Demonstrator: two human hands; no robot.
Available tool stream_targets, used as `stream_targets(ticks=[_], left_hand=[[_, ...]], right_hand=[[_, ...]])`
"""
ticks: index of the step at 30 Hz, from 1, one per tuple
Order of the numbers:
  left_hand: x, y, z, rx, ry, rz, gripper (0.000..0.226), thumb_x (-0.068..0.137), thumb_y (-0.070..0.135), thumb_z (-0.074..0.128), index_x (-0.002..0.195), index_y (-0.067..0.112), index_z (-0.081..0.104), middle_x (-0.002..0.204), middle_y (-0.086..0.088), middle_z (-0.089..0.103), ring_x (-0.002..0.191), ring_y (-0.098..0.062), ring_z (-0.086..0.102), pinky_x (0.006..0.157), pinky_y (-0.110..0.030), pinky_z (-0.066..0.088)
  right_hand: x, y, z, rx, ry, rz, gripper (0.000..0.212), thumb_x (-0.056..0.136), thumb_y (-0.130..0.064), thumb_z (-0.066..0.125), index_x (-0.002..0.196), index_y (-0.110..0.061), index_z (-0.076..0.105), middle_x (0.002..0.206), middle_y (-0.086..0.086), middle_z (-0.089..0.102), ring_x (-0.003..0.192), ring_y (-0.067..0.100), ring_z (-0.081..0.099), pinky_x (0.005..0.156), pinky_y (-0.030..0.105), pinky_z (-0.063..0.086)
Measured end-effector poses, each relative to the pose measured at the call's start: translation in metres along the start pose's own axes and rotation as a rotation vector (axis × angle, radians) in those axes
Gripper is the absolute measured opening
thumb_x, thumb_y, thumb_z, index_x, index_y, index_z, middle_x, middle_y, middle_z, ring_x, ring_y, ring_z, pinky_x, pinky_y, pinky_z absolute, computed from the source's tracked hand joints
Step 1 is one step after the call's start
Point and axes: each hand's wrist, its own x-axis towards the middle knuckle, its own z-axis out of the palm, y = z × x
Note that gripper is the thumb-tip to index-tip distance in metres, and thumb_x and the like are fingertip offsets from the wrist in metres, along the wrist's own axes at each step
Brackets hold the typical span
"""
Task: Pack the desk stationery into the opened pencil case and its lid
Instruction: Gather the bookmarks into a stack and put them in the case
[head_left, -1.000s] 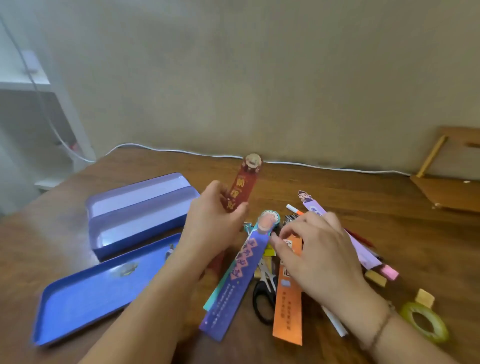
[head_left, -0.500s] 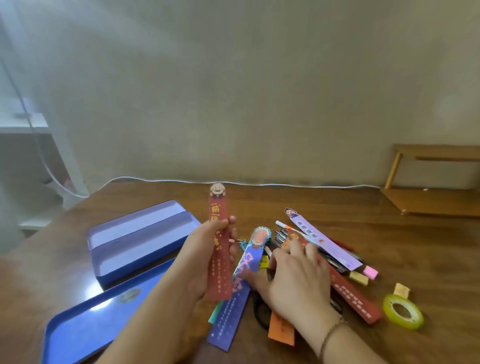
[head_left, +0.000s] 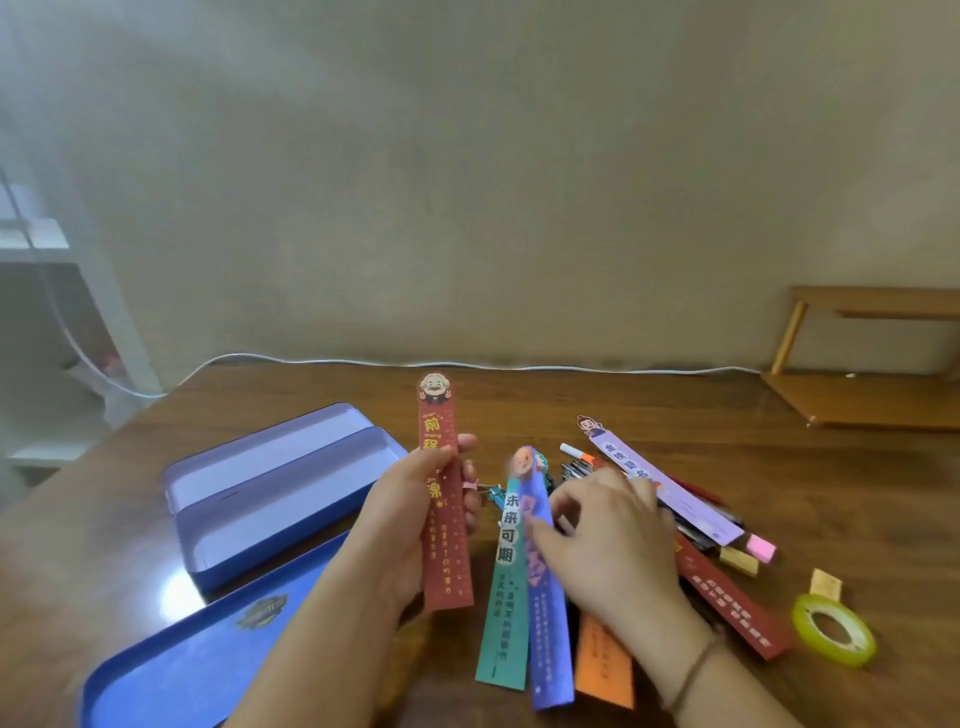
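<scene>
Holding a red bookmark (head_left: 445, 499) upright above the tabletop (head_left: 571, 400), the left hand (head_left: 410, 525) has its thumb and fingers curled round the strip's middle. The right hand (head_left: 608, 535) pinches a blue bookmark (head_left: 545, 613) and a teal bookmark (head_left: 506, 587) near their upper ends; both strips fan toward the viewer.

Under the right wrist lies an orange bookmark (head_left: 605, 665). Right of it lies a second dark red strip (head_left: 727, 603). A lilac bookmark (head_left: 660, 478) rests slantwise on a heap of pens (head_left: 576, 465), partly hidden by the hand.

The pencil case (head_left: 280, 499), lilac and open, stands on the left; its blue lid (head_left: 208, 660) lies just in front of it, inner side up.

Near the right edge: a pink eraser (head_left: 761, 548), two yellow erasers (head_left: 740, 561), and a green tape roll (head_left: 834, 629).

A white cable (head_left: 519, 365) runs along the tabletop's far edge.
</scene>
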Motion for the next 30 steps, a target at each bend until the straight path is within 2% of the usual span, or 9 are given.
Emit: stream_targets(ticks=[3, 7, 10, 15, 18, 22, 26, 28, 30], left_hand=[[0.0, 0.001, -0.001, 0.003, 0.017, -0.017, 0.024, 0.098, 0.021, 0.049, 0.108, 0.009, 0.066, 0.066, -0.004, 0.056, 0.052, -0.015, 0.049, 0.045, -0.024, 0.043], [-0.003, -0.004, 0.005, 0.055, 0.001, -0.03, 0.027, 0.098, 0.025, 0.048, 0.111, 0.008, 0.066, 0.07, -0.005, 0.059, 0.054, -0.016, 0.051, 0.05, -0.027, 0.044], [-0.009, -0.01, 0.015, 0.153, -0.06, -0.034, 0.031, 0.102, 0.026, 0.044, 0.114, 0.007, 0.065, 0.078, -0.009, 0.066, 0.06, -0.02, 0.059, 0.058, -0.033, 0.049], [-0.016, -0.015, 0.02, 0.242, -0.229, -0.123, 0.029, 0.1, 0.034, 0.047, 0.114, 0.015, 0.064, 0.098, -0.017, 0.073, 0.078, -0.025, 0.07, 0.078, -0.043, 0.055], [-0.019, -0.012, 0.019, 0.266, -0.26, -0.145, 0.027, 0.098, 0.035, 0.05, 0.115, 0.019, 0.064, 0.103, -0.018, 0.074, 0.094, -0.033, 0.071, 0.086, -0.046, 0.055], [-0.019, -0.005, 0.017, 0.26, -0.222, -0.105, 0.031, 0.102, 0.031, 0.044, 0.117, 0.016, 0.066, 0.091, -0.013, 0.075, 0.075, -0.024, 0.071, 0.066, -0.036, 0.059], [-0.019, -0.006, 0.015, 0.273, -0.268, -0.16, 0.03, 0.1, 0.037, 0.045, 0.115, 0.018, 0.064, 0.099, -0.015, 0.074, 0.08, -0.025, 0.071, 0.072, -0.038, 0.058], [-0.02, -0.009, 0.017, 0.273, -0.349, -0.178, 0.032, 0.099, 0.037, 0.047, 0.117, 0.016, 0.061, 0.1, -0.016, 0.073, 0.08, -0.028, 0.072, 0.074, -0.04, 0.058], [-0.02, -0.011, 0.018, 0.282, -0.358, -0.132, 0.032, 0.096, 0.036, 0.051, 0.114, 0.012, 0.061, 0.094, -0.015, 0.073, 0.063, -0.025, 0.068, 0.062, -0.035, 0.058]], right_hand=[[0.007, 0.01, -0.011, 0.519, 0.035, 0.099, 0.024, 0.082, -0.036, 0.072, 0.063, -0.023, 0.066, 0.062, -0.009, 0.064, 0.067, 0.011, 0.053, 0.065, 0.029, 0.045], [0.009, 0.018, -0.028, 1.033, 0.028, 0.256, 0.016, 0.083, -0.017, 0.074, 0.068, -0.012, 0.072, 0.068, 0.01, 0.073, 0.054, 0.015, 0.062, 0.053, 0.026, 0.05], [0.005, 0.011, -0.031, 1.252, -0.039, 0.276, 0.013, 0.08, -0.012, 0.072, 0.086, -0.003, 0.065, 0.063, 0.01, 0.069, 0.039, 0.014, 0.047, 0.034, 0.016, 0.033], [0.004, 0.005, -0.021, 1.225, -0.037, 0.232, 0.017, 0.077, -0.011, 0.077, 0.081, -0.001, 0.063, 0.075, 0.029, 0.069, 0.035, 0.017, 0.045, 0.031, 0.02, 0.029], [0.003, 0.001, -0.022, 1.197, -0.005, 0.221, 0.017, 0.077, -0.015, 0.078, 0.073, -0.005, 0.065, 0.065, 0.017, 0.068, 0.034, 0.013, 0.049, 0.034, 0.021, 0.041], [0.01, 0.011, -0.033, 1.168, 0.018, 0.214, 0.021, 0.083, -0.019, 0.073, 0.066, -0.008, 0.069, 0.057, 0.006, 0.062, 0.037, 0.013, 0.04, 0.036, 0.018, 0.034], [0.008, 0.012, -0.036, 1.132, -0.093, 0.19, 0.021, 0.087, -0.019, 0.069, 0.072, -0.006, 0.07, 0.06, 0.008, 0.066, 0.037, 0.016, 0.041, 0.037, 0.018, 0.034], [0.002, 0.004, -0.027, 1.06, -0.075, 0.142, 0.016, 0.086, -0.017, 0.071, 0.075, -0.005, 0.071, 0.059, 0.009, 0.067, 0.039, 0.017, 0.049, 0.039, 0.02, 0.041], [-0.002, -0.001, -0.02, 0.999, -0.042, 0.075, 0.013, 0.084, -0.016, 0.073, 0.076, -0.006, 0.073, 0.06, 0.009, 0.07, 0.051, 0.015, 0.066, 0.051, 0.022, 0.05]])
